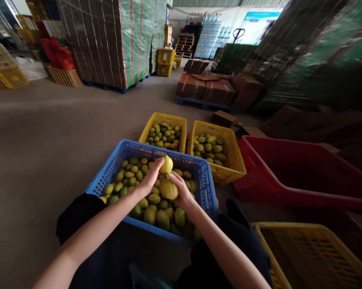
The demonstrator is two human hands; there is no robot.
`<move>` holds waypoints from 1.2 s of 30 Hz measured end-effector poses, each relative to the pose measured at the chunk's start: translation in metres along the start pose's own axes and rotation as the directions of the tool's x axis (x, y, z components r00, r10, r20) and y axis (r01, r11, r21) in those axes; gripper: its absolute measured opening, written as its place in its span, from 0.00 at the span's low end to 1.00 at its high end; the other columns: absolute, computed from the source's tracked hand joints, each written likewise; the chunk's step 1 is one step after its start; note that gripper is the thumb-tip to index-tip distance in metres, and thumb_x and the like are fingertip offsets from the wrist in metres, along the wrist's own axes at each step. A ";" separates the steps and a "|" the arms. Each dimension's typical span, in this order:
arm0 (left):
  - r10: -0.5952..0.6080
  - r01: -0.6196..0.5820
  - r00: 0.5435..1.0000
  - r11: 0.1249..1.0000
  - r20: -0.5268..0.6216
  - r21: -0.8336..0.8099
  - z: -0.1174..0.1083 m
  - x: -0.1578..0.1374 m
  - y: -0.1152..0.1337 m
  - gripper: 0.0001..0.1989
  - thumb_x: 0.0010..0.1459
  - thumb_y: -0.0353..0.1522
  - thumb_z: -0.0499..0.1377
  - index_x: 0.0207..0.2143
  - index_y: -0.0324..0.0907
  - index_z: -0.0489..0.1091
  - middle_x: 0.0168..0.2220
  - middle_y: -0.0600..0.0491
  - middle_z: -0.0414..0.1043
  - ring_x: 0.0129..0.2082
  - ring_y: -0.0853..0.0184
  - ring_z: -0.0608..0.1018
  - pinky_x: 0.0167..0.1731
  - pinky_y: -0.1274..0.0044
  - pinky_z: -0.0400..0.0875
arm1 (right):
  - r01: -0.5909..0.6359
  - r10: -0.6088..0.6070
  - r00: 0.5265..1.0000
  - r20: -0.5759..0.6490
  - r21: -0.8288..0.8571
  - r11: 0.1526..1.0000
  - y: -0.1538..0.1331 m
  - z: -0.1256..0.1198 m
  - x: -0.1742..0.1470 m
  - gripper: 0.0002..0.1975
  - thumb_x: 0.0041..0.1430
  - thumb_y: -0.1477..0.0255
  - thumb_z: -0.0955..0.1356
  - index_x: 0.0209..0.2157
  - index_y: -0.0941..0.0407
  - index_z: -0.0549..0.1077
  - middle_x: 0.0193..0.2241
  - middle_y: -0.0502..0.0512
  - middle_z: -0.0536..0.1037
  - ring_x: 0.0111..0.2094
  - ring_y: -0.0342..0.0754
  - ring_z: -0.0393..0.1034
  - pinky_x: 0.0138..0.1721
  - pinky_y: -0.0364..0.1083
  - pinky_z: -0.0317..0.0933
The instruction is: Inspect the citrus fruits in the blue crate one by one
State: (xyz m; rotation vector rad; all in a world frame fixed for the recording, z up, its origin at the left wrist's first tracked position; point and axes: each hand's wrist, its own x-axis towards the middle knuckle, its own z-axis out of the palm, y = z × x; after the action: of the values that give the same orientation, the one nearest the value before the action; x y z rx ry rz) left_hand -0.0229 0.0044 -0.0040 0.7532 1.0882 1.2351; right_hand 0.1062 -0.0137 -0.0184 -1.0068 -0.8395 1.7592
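Observation:
Above the blue crate (151, 229), my left hand (152, 174) is closed on a yellow lemon (167, 165), thumb along its side. My right hand (180, 188) grips a second, larger-looking yellow lemon (169, 188) just below and nearer to me. The two lemons are close together, and whether they touch is hard to tell. Many green and yellow lemons (149, 215) fill the blue crate under my hands. The fingers beneath both held lemons are mostly hidden.
Two yellow crates (165, 117) (229, 168) of lemons stand just beyond the blue one. To the right are a large red bin (289, 192) and another yellow crate (289, 224). Boxes on a pallet (205, 90) and a wrapped stack (108, 44) stand farther back.

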 end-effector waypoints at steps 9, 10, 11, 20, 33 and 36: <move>0.131 -0.137 0.990 0.978 0.048 0.158 -0.010 -0.003 0.010 0.17 0.50 0.43 0.68 0.34 0.43 0.69 0.32 0.55 0.72 0.30 0.67 0.74 0.34 0.76 0.69 | 0.061 -0.052 0.988 -0.146 0.062 0.996 -0.021 -0.007 0.007 0.19 0.42 0.54 0.75 0.30 0.52 0.74 0.25 0.50 0.80 0.31 0.54 0.77 0.29 0.49 0.69; 0.123 -0.134 0.990 0.978 0.075 0.160 -0.011 -0.004 0.009 0.18 0.48 0.42 0.69 0.34 0.42 0.68 0.33 0.54 0.73 0.31 0.67 0.74 0.34 0.75 0.69 | 0.091 -0.080 0.982 -0.172 0.058 0.994 -0.023 -0.009 0.007 0.19 0.42 0.54 0.75 0.30 0.52 0.74 0.25 0.49 0.79 0.31 0.53 0.76 0.29 0.49 0.69; 0.111 -0.127 0.988 0.978 0.106 0.163 -0.011 -0.005 0.008 0.19 0.46 0.42 0.71 0.34 0.42 0.68 0.32 0.54 0.73 0.32 0.66 0.75 0.34 0.75 0.70 | 0.118 -0.105 0.975 -0.193 0.053 0.992 -0.024 -0.011 0.008 0.19 0.42 0.54 0.75 0.30 0.52 0.74 0.25 0.49 0.79 0.31 0.52 0.76 0.30 0.48 0.69; 0.041 -0.140 0.956 0.933 0.290 0.330 -0.019 -0.012 -0.002 0.21 0.43 0.39 0.72 0.39 0.43 0.72 0.33 0.54 0.74 0.31 0.66 0.76 0.30 0.76 0.72 | 0.291 -0.303 0.947 -0.112 -0.108 0.951 -0.034 -0.017 -0.008 0.17 0.45 0.59 0.75 0.36 0.52 0.75 0.33 0.50 0.80 0.36 0.52 0.75 0.39 0.49 0.69; 0.237 -0.459 0.862 0.739 0.447 0.493 -0.033 -0.031 0.026 0.27 0.42 0.36 0.74 0.46 0.47 0.72 0.43 0.50 0.76 0.45 0.56 0.76 0.45 0.72 0.69 | 0.757 -0.721 0.503 0.476 -0.645 0.102 -0.024 -0.036 -0.027 0.25 0.36 0.64 0.77 0.40 0.48 0.72 0.41 0.60 0.82 0.42 0.64 0.78 0.44 0.64 0.71; 0.227 -0.438 0.874 0.750 0.429 0.496 -0.034 -0.035 0.029 0.28 0.40 0.37 0.74 0.46 0.47 0.74 0.44 0.50 0.76 0.45 0.56 0.76 0.46 0.72 0.69 | 0.745 -0.702 0.522 0.485 -0.659 0.099 -0.019 -0.041 -0.026 0.25 0.33 0.63 0.78 0.36 0.47 0.71 0.41 0.60 0.83 0.42 0.66 0.79 0.42 0.66 0.71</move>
State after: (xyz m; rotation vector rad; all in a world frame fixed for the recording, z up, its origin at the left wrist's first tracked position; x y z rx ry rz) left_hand -0.0640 -0.0271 0.0188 1.6470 1.0650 0.9992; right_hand 0.1561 -0.0262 -0.0132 -0.8001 -1.9212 0.3852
